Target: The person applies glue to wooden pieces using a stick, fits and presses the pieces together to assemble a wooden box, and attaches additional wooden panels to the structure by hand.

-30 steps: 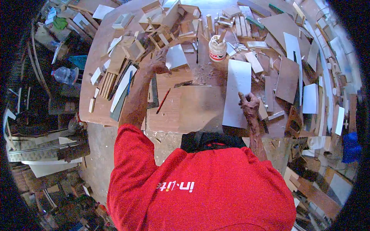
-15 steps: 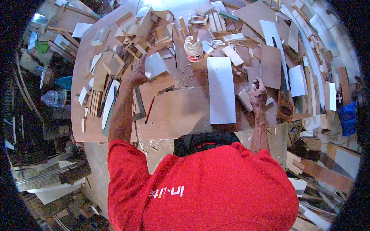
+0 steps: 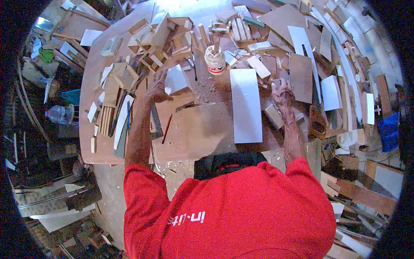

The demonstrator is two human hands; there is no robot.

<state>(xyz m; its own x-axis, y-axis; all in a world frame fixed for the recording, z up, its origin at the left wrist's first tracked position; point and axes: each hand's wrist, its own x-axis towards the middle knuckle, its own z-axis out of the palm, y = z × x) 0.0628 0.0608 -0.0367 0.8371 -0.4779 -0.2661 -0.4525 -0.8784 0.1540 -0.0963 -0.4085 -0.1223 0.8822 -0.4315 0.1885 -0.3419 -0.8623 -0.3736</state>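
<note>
My left hand (image 3: 158, 87) is open, thumb and fingers apart, just left of a white-topped block (image 3: 176, 79). Beyond its fingertips lies a small wooden frame of thin sticks (image 3: 153, 57). On the right, my right hand (image 3: 282, 91) reaches down with curled fingers over small wood offcuts. A small pale thing shows at its fingertips, too small to name. Between the hands lies a long white board (image 3: 246, 105). A white tub (image 3: 215, 61) with a stick standing in it is beyond the board. A red pencil (image 3: 167, 128) lies right of my left forearm.
Wooden box-like parts (image 3: 160, 30) crowd the table's far left. A handsaw with a wooden handle (image 3: 318, 122) and a brown panel (image 3: 301, 77) lie at the right. Slats (image 3: 106, 121) lie left of my left arm. Boards and scraps surround the table (image 3: 97, 149).
My left hand has drawn back slightly from the small wooden frame and opened. My right hand has moved a little left and farther out, down onto the offcuts.
</note>
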